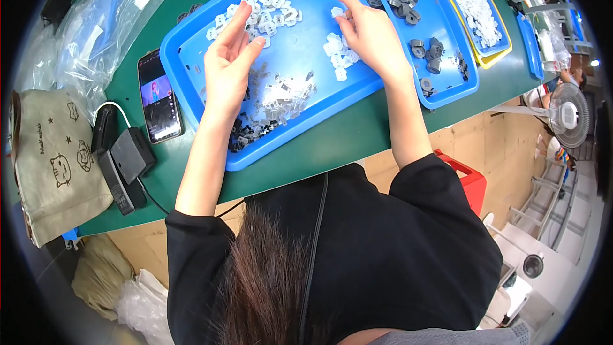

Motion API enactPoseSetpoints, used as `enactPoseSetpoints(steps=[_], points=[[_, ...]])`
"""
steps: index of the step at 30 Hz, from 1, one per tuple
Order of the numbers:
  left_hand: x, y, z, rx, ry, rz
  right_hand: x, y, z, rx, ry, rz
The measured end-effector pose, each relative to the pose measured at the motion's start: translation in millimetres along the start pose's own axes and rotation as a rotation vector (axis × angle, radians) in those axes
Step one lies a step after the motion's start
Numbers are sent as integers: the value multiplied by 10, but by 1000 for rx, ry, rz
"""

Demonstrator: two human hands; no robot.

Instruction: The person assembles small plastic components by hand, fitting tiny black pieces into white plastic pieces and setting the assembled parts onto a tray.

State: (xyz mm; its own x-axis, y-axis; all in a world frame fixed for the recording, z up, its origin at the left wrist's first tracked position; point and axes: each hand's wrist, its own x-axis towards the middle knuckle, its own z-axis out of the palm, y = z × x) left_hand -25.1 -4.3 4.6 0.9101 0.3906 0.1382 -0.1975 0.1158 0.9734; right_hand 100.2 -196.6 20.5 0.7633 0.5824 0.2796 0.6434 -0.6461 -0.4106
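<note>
Both my hands are over a large blue tray on a green table. My left hand is open at the tray's left side, fingers stretched out and thumb apart, beside a heap of small white plastic pieces. Below it lie small clear and metallic-looking parts and tiny black parts. Over the tray's right side, my right hand has its index finger extended and thumb apart. It is nearest to a smaller group of white plastic pieces; no piece shows between its fingers.
A smaller blue tray at right holds dark grey round parts. Beyond it, white pieces fill a tray stacked on a yellow one. A phone, black adapters, a cloth bag and clear plastic bags lie left.
</note>
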Motion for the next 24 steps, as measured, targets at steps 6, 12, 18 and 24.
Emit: enactPoseSetpoints(steps=[6, 12, 18, 24], points=[[-9, 7, -6, 85, 19, 49, -12, -51, -108, 95, -85, 87], [-36, -7, 50, 83, -165, 32, -87, -407, 11, 660, -148, -94], [-22, 26, 26, 33, -62, -97, -161, -558, 101, 849, -162, 23], [-22, 67, 11, 42, 115, -52, -219, -510, 224, 392, -438, -338]])
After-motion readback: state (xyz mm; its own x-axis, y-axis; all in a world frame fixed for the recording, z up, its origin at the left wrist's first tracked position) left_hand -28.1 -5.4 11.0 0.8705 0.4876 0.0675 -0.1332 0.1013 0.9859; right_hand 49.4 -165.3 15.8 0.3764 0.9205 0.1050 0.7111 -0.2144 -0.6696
